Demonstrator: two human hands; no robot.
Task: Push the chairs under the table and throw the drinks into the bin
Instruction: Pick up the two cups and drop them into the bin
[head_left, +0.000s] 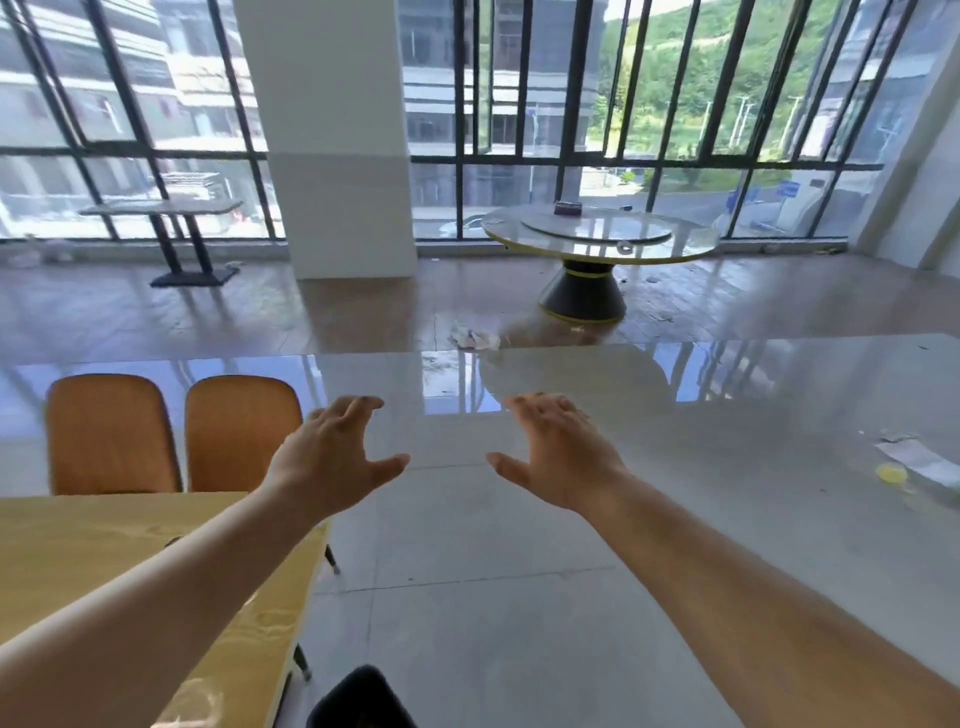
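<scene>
Empty dining hall: round lazy-susan table (602, 240) at 1 o'clock, orange chairs (111, 436) at 10, floor-to-ceiling windows (675, 104).

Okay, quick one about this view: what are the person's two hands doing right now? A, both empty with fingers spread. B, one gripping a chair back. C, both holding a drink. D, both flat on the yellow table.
A: the left hand and right hand are open in the air above the floor, holding nothing.

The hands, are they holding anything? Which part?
Nothing. The left hand and the right hand are both open and empty, fingers spread in the air above the floor.
</scene>
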